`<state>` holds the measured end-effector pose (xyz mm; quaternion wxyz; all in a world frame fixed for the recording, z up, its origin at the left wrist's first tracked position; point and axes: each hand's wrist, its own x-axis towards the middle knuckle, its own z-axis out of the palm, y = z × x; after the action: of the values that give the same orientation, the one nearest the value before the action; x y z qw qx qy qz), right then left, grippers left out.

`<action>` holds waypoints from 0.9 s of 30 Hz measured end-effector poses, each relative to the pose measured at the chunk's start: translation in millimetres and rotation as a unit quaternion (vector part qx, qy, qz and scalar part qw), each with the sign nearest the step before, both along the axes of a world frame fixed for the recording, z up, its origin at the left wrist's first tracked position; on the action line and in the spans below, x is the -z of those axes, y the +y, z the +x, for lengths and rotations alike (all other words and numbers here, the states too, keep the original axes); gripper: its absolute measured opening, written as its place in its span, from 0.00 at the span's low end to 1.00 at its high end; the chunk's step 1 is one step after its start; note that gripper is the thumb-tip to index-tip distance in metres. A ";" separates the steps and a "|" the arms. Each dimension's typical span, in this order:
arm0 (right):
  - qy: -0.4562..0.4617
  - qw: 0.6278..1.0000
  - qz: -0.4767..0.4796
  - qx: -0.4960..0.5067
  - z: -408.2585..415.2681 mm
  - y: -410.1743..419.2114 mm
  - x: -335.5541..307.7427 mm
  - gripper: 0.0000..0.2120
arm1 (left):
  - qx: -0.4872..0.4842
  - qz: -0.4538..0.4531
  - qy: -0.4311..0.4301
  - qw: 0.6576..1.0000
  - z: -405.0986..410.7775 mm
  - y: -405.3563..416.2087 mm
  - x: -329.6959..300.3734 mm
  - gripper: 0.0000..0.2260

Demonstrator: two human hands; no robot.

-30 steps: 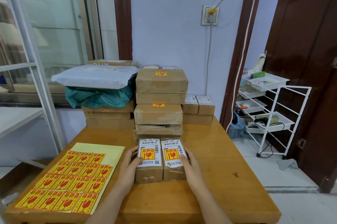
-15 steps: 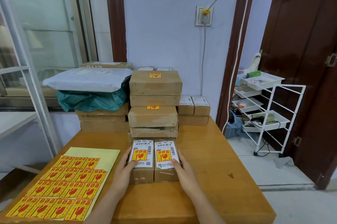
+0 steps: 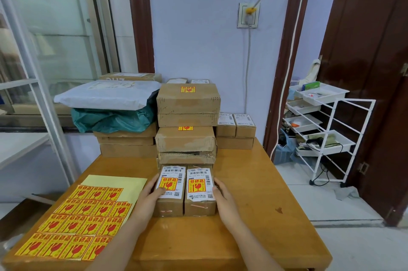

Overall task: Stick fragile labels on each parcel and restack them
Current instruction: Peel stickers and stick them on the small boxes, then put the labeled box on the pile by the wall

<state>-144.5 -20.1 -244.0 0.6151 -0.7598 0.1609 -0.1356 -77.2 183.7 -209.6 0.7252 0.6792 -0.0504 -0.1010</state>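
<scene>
Centrally, two labelled parcels [image 3: 184,189] side by side — left hand [image 3: 148,199] and right hand [image 3: 224,199] gripping their outer sides.

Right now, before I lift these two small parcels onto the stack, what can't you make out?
Head view only:
- Lowest box in the middle stack: top hidden by boxes above, so any fragile label unseen.
- Left stack: tops covered by the green bag and grey mailer.
- Two small parcels' print: too small.
- Sticker sheet: near corner cut off.
</scene>
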 end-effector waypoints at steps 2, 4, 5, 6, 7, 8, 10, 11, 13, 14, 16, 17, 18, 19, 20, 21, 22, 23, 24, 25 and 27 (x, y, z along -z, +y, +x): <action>-0.003 1.000 -0.020 0.002 0.9 1.4 -1.0 0.17 | -0.002 0.018 -0.008 1.000 -0.5 -1.0 -1.6 0.22; -0.002 0.999 -0.042 0.006 2.2 3.4 -2.2 0.17 | -0.011 0.055 -0.031 0.998 -0.5 -2.5 -2.5 0.22; -0.002 0.999 -0.051 0.006 1.9 4.3 -3.8 0.17 | -0.016 0.079 -0.047 0.996 -0.8 -3.2 -2.8 0.22; 0.001 0.998 -0.059 0.004 2.1 4.5 -5.2 0.17 | -0.021 0.103 -0.063 0.992 -0.9 -3.8 -2.8 0.23; 0.006 0.998 -0.067 -0.002 2.3 4.0 -6.7 0.17 | -0.024 0.124 -0.076 0.989 -1.1 -4.1 -2.6 0.22; 0.012 0.997 -0.077 -0.012 2.2 2.3 -8.8 0.16 | -0.026 0.141 -0.084 0.986 -1.7 -4.2 -2.7 0.22; 0.017 0.995 -0.092 -0.041 2.6 -4.5 -13.0 0.15 | -0.019 0.174 -0.100 0.979 -2.6 -3.5 -5.0 0.22; 0.020 0.993 -0.101 -0.055 2.8 -8.7 -16.2 0.16 | -0.011 0.193 -0.109 0.975 -2.5 -2.4 -7.3 0.22; 0.037 0.989 -0.128 -0.066 1.0 -18.0 -24.2 0.19 | 0.003 0.230 -0.134 0.964 -2.3 0.2 -14.1 0.21; 0.044 0.987 -0.142 -0.067 -1.1 -22.4 -28.1 0.20 | 0.003 0.255 -0.160 0.954 -1.7 1.7 -17.9 0.20; 0.052 0.982 -0.168 -0.073 -6.0 -31.4 -32.6 0.20 | -0.014 0.322 -0.233 0.917 0.3 3.4 -23.7 0.19; 0.054 0.980 -0.177 -0.076 -8.6 -35.5 -33.8 0.19 | -0.024 0.353 -0.265 0.897 1.0 3.0 -25.9 0.19; 0.057 0.978 -0.184 -0.075 -11.1 -39.4 -34.8 0.17 | -0.029 0.375 -0.288 0.881 0.5 1.1 -28.5 0.19; 0.061 0.976 -0.196 -0.074 -14.2 -43.3 -35.7 0.16 | -0.025 0.394 -0.306 0.866 -1.4 -2.4 -31.8 0.18; 0.066 0.972 -0.212 -0.072 -16.9 -47.4 -36.5 0.15 | -0.013 0.412 -0.326 0.851 -4.8 -7.2 -35.4 0.18; 0.072 0.967 -0.232 -0.072 -20.0 -51.6 -38.4 0.15 | 0.005 0.432 -0.349 0.832 -9.1 -13.0 -39.0 0.18; 0.079 0.962 -0.253 -0.071 -23.1 -56.1 -40.6 0.14 | 0.028 0.451 -0.376 0.809 -14.7 -19.7 -43.0 0.17; 0.089 0.955 -0.272 -0.071 -26.8 -60.4 -43.0 0.14 | 0.055 0.469 -0.399 0.786 -21.2 -27.3 -46.5 0.18; 0.098 0.950 -0.289 -0.071 -29.6 -65.0 -45.7 0.13 | 0.082 0.483 -0.421 0.763 -28.0 -35.3 -50.5 0.18; 0.108 0.944 -0.303 -0.072 -31.0 -70.1 -48.3 0.13 | 0.108 0.497 -0.439 0.741 -33.7 -44.4 -54.0 0.18; 0.125 0.932 -0.332 -0.072 -30.6 -81.5 -54.2 0.12 | 0.145 0.522 -0.468 0.698 -40.8 -64.9 -62.6 0.16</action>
<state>-175.1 -101.6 -189.8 0.3107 -0.9411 0.1269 -0.0406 -118.0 118.7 -147.0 0.1138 0.8928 -0.4202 0.1157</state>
